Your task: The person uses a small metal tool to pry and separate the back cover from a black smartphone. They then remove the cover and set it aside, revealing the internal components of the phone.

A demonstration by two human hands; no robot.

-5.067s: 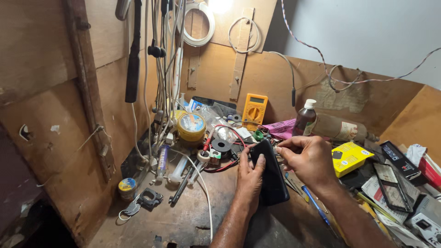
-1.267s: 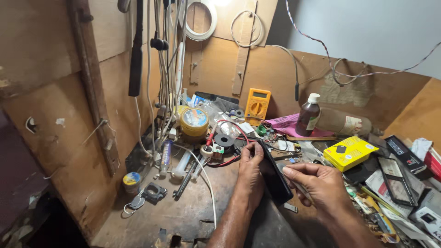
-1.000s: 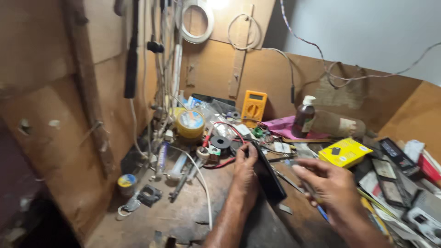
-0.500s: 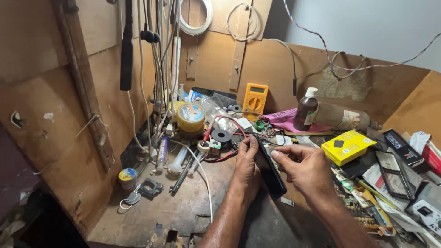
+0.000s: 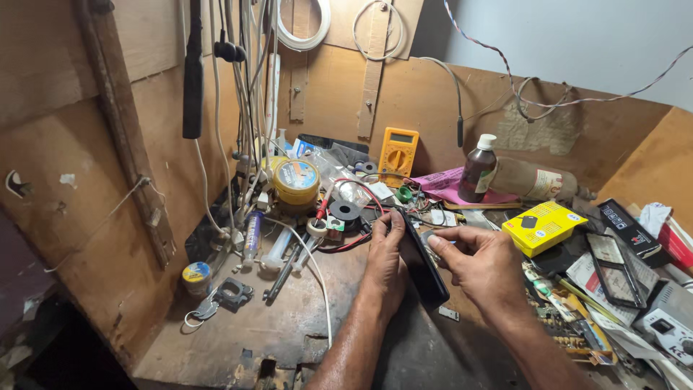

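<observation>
My left hand (image 5: pixel 386 263) holds the phone (image 5: pixel 421 258) on its long edge, tilted up off the bench (image 5: pixel 238 339), palm flat along its back and thumb over the top. That grip is closed on the phone but loose, more a prop than a clamp. My right hand (image 5: pixel 485 266) sits just beside the phone's face, thumb and forefinger pinched together near its upper edge; I think there is a small part or pick between them, but it is too small to tell.

The risks, as I judge them:

- The phone stands on a narrow edge. If my left palm eases off while the right pushes, it could tip or skid toward the wires (image 5: pixel 346 217) and solder reel (image 5: pixel 295 180) behind it.
- Too much force at the pinch could crack the glass or bend the frame, since only one hand braces it.
- Anything tiny I let slip would vanish into the clutter: the yellow box (image 5: pixel 543 225), the loose boards at right, the gaps in the bench.
- The bottle (image 5: pixel 477 170) stands near behind my right hand; a jerk backward might knock it over onto the parts.
</observation>
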